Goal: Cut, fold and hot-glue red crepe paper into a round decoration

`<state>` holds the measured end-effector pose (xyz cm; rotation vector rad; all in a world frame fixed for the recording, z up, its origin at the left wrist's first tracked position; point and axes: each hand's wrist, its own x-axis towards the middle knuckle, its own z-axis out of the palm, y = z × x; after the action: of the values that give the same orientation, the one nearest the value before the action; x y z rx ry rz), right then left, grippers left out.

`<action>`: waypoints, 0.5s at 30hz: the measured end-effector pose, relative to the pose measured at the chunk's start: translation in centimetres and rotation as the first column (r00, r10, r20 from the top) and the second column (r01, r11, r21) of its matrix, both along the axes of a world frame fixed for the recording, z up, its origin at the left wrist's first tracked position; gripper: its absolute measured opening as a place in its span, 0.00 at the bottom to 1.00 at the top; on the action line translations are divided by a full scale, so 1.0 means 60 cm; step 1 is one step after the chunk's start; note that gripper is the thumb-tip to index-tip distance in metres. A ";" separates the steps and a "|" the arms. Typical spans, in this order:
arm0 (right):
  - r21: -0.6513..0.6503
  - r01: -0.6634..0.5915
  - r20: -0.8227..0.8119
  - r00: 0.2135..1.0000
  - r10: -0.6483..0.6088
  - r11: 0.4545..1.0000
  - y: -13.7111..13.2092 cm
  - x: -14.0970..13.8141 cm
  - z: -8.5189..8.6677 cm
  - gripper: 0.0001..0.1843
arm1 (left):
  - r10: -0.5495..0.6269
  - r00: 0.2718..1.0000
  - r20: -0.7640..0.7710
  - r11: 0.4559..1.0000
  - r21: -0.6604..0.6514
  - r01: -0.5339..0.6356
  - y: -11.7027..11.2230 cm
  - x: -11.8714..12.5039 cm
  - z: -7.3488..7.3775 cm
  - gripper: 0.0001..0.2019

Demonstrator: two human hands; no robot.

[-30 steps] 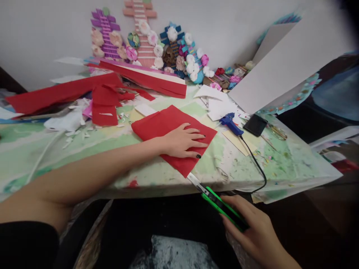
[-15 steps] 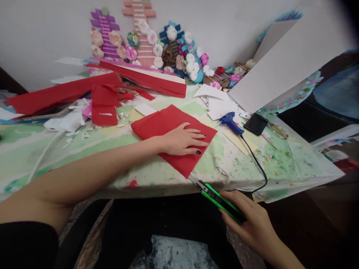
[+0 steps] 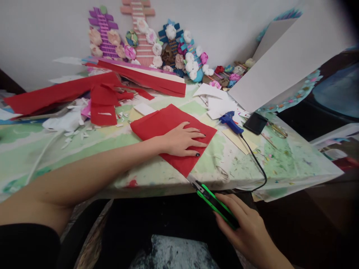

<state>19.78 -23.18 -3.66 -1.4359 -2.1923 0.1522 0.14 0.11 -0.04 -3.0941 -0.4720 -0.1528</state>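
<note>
The left hand (image 3: 183,141) lies flat on a red sheet (image 3: 162,121), palm down, fingers stretched out and slightly spread, nails dark. It grips nothing and only presses the sheet to the table (image 3: 84,149). The sheet sits turned like a diamond near the front of the table, its nearest corner reaching the front edge.

Below that edge, the right hand (image 3: 246,228) is curled around a green and black knife (image 3: 214,201), fingers wrapped along the handle. The short metal blade points up and away, and its tip meets the sheet's near corner. Any print on the handle is too small to read.

Just right of the sheet lies a blue glue gun (image 3: 230,122). Its black cord (image 3: 256,164) runs toward the front edge and loops over it. Beside the gun is a dark phone (image 3: 255,123) with its screen blank, and beyond that a pair of scissors (image 3: 277,130).

A large white board (image 3: 280,59) leans up at the right. Long red strips (image 3: 70,91) lie across the far left of the table, with white scraps (image 3: 218,104) behind the glue gun. Against the wall stand paper flower ornaments (image 3: 168,48) in purple, pink and blue.
</note>
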 end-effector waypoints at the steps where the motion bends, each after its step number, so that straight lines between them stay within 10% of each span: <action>1: 0.005 -0.001 -0.014 1.000 0.001 1.000 -0.002 -0.004 0.001 0.16 | 0.002 1.000 0.001 1.000 0.002 -0.002 0.000 0.000 0.000 0.24; 15: -0.137 0.010 -0.163 0.986 -0.033 0.991 -0.002 -0.012 0.026 0.13 | 0.006 1.000 0.005 0.999 -0.031 -0.006 -0.003 -0.002 0.004 0.25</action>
<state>19.06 -23.27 -2.10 -1.4631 -2.0642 0.4051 0.05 -0.09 0.19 -3.1233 -0.4882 -0.1551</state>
